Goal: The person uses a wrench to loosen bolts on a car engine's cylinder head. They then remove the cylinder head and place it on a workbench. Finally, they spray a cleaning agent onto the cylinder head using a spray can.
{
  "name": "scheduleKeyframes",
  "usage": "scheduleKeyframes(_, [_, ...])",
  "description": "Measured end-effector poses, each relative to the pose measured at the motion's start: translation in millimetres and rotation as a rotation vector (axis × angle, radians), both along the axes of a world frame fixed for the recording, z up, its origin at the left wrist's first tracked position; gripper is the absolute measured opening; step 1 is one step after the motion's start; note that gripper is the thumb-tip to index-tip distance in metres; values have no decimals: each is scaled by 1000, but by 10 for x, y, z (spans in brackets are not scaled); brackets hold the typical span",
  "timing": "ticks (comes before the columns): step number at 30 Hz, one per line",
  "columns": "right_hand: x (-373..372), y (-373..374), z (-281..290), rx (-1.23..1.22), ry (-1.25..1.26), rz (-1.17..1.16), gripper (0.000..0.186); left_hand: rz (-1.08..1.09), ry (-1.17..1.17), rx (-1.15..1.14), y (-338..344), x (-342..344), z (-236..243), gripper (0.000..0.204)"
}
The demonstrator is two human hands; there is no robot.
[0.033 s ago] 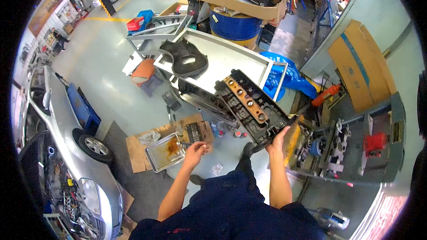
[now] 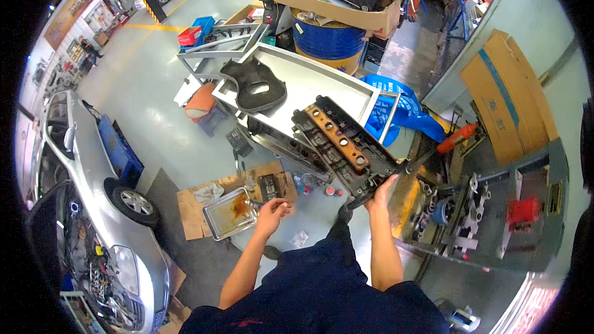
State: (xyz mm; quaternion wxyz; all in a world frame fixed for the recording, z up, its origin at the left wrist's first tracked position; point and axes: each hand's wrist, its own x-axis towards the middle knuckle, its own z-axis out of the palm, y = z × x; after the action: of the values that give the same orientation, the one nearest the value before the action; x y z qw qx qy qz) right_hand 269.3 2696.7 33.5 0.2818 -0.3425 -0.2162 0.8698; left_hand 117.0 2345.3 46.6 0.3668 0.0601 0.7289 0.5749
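My right hand point(image 2: 379, 196) grips the near end of a black engine valve cover point(image 2: 374, 170), tilted with its hollow underside up. Along that underside runs a tan strip point(image 2: 338, 139) with several round holes. The cover's far end is over the edge of a white-topped metal cart point(image 2: 309, 77). My left hand point(image 2: 274, 215) is closed, fingers curled, beside a metal tray point(image 2: 216, 219) with brown oily liquid in it. Something small and dark shows by its fingers; I cannot make out what it holds. A black shaped cover point(image 2: 244, 80) lies on the cart.
Flattened cardboard point(image 2: 192, 222) lies under the tray. A silver car point(image 2: 93, 192) with its hood up stands at the left. To the right is a grey bench point(image 2: 489, 253) with metal parts. Behind the cart stands a blue drum point(image 2: 328, 40), with a blue plastic bag point(image 2: 396, 111) nearby.
The valve cover has shifted slightly to the left, and my right hand with it. My left hand stays by the tray. The view has turned a little.
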Motion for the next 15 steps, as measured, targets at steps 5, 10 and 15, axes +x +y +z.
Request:
scheduleKeyframes(5, [-520,758,-281,-133,-4,97,110,-84,134,36,1330,-11,671,29])
scheduleKeyframes(10, [-679,1394,-514,-243,26,146,104,-178,204,98,2579,11,950,31])
scheduleKeyframes(15, [-614,1558,-698,-194,-127,128,112,-362,452,-121,3430,9,1093,29])
